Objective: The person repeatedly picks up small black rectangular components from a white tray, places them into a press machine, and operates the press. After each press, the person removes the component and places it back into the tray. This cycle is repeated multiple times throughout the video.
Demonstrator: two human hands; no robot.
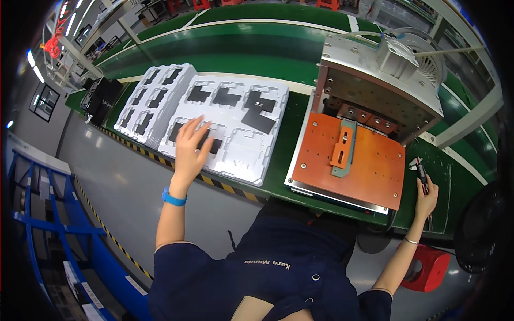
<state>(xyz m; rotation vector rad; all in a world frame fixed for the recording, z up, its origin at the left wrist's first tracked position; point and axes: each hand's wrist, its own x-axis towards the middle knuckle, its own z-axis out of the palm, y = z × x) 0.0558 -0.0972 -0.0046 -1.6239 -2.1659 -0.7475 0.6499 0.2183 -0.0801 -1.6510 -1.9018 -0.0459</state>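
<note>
My left hand (188,150) is over a white molded tray (235,166), fingers spread above a flat black part (213,144) in one of its pockets. Whether the fingertips touch the part I cannot tell. Several more black L-shaped parts (226,97) lie in the tray, and one (258,122) sits askew, overlapping another. At the far right of the bench, my right hand (426,201) is closed around the lower end of a caliper (421,174), whose jaws point away from me.
A metal press (380,80) with an orange base plate (310,155) stands between my hands; an orange slotted block (342,147) is mounted on it. A second white tray (182,75) holds black parts at left. A black fan-like object (479,230) is right; a red stool (428,267) stands below.
</note>
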